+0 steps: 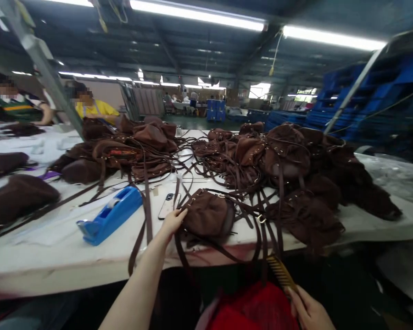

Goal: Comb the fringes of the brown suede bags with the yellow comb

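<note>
A small dark brown drawstring bag (206, 214) sits near the table's front edge. At its left side my left hand (174, 222) grips the edge, fingers closed on the material. Low at the right, in front of the table, my right hand (304, 305) holds a yellow comb (280, 270) by one end, its teeth angled up and to the left. Brown straps from the bag trail over the table edge. A phone (168, 206) lies just behind my left hand. The red cloth (254, 309) below is in my lap area.
A blue tape dispenser (112, 215) stands left on the white table (48, 256). Piles of brown bags (285, 151) with tangled straps cover the back and right. Another pile (144, 142) lies back left. Two people sit across at the left; blue pallets (358, 91) are stacked far right.
</note>
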Tool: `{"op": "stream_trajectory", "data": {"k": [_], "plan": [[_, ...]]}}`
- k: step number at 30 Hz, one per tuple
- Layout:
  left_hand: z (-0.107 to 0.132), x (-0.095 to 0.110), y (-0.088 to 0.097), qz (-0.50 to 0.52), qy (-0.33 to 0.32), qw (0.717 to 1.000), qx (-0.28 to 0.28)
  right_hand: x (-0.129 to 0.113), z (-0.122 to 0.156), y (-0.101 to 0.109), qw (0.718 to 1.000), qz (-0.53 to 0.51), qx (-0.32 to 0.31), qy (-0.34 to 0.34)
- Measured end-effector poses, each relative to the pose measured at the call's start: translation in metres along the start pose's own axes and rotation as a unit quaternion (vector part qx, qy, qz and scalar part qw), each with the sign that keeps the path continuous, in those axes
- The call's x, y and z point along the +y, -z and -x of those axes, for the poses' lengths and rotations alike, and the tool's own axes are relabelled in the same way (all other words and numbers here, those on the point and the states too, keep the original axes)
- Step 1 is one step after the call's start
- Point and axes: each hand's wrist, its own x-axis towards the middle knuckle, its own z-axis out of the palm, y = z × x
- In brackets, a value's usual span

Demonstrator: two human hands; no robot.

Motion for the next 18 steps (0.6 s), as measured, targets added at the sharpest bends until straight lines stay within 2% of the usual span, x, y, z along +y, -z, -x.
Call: {"op": "stream_trajectory", "data": {"k": [5,7,9,12,15,17,18], "plan": [[0.009,0.001,-0.012,0.045,-0.015,0.997,-0.068,-0.014,0.009,0.002,1.000,-0.017,0.005,-0.018],[0.013,0.005,-0.018,0.046,-0.033,0.995,-0.076,-0.019,0.010,0.004,0.999,-0.029,0.009,-0.014],[0.019,0.013,-0.022,0.015,-0.071,0.996,-0.054,-0.023,0.009,0.005,0.999,-0.041,0.014,-0.007],[0.032,0.033,-0.020,-0.083,-0.168,0.982,0.003,-0.032,0.005,0.004,0.999,-0.048,0.012,0.001],[0.052,0.064,-0.007,-0.221,-0.275,0.930,0.097,-0.042,-0.001,0.004,0.998,-0.061,0.013,0.015],[0.065,0.087,0.001,-0.307,-0.345,0.874,0.147,-0.050,-0.005,0.006,0.995,-0.081,0.039,0.029],[0.071,0.097,0.004,-0.337,-0.383,0.846,0.155,-0.054,-0.007,0.008,0.993,-0.097,0.063,0.035]]}}
